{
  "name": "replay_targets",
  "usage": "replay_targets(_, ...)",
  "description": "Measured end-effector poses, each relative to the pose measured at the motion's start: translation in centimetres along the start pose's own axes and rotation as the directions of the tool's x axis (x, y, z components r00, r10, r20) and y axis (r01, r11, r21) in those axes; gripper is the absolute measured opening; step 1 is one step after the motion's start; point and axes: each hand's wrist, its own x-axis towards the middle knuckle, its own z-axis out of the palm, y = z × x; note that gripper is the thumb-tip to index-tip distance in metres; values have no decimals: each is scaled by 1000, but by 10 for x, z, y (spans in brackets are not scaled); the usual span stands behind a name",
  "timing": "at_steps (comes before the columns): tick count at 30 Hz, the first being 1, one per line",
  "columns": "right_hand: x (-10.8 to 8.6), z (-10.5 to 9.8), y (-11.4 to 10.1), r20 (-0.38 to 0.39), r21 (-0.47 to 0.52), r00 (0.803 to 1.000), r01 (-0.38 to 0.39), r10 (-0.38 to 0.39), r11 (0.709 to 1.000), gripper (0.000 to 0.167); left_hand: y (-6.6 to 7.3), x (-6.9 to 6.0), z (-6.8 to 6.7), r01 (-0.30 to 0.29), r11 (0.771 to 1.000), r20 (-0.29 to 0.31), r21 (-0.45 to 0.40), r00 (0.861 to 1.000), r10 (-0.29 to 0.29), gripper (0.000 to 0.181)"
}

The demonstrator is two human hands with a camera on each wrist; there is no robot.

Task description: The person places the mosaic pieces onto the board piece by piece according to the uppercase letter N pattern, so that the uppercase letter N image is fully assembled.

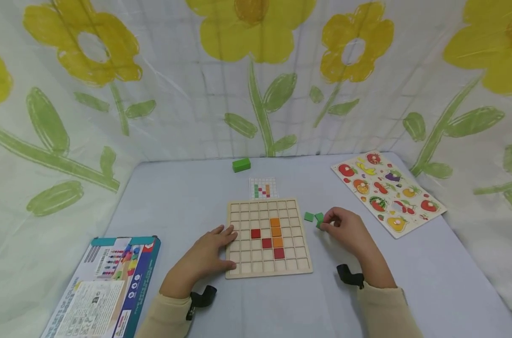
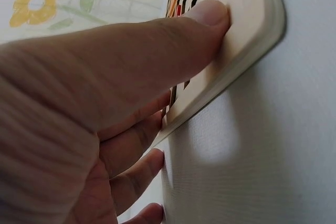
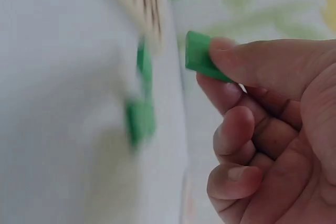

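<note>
Three small green tiles gather at your right hand (image 1: 348, 233): its thumb and forefinger are clamped on one green tile (image 3: 198, 51), and two loose tiles (image 1: 309, 216) lie on the surface (image 1: 336, 305), just beyond and to the left of those fingertips. The gridded board (image 1: 269, 274) is between your hands, red squares (image 1: 256, 233) and orange squares (image 1: 276, 232) in its cells. Your left hand (image 1: 207, 253) has its fingers spread apart at the board's edge beside it.

To handle the tile well, lift it clear before going left; a low sideways sweep could catch the loose pair. Its free end juts past your thumb, which should help: let that end meet the cell walls first, then ease it flat with one fingertip. Press lightly with the left thumb, as a hard push might skew the frame.

The head view alone shows the small pattern card (image 1: 263, 188) beyond both hands, by the board's far edge, with a green column left of its red and orange marks. The right wrist view reveals what that one hides: thumb across the tile's face, forefinger beneath, the remaining fingers curled towards the palm. The left wrist view makes plain that your thumb lies on the wooden rim, with the lower fingers off the board.
</note>
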Motion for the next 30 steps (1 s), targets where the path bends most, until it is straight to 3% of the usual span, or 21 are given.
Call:
replay_targets(3,10,19,-32,39,16,993,110,-111,994,8,-1,-1,-1,-1,1000,-1,-1,1000,1,86)
replay_targets(7,24,48,-74,105,53,968,224,-228,973,4,-1,0,-1,-12,1000,-4,-2,1000,12,85)
replay_targets(13,53,99,-116,213,56,930,296,-301,953,6,-2,1,0,-18,1000,-6,-1,1000,18,84)
replay_targets(19,68,121,-131,279,-37,924,282,-261,959,6,-1,0,0,-16,1000,-3,-19,1000,16,84)
replay_targets(30,64,122,-136,321,-68,906,313,-276,947,6,1,-2,-3,-18,1000,-6,-16,1000,18,84)
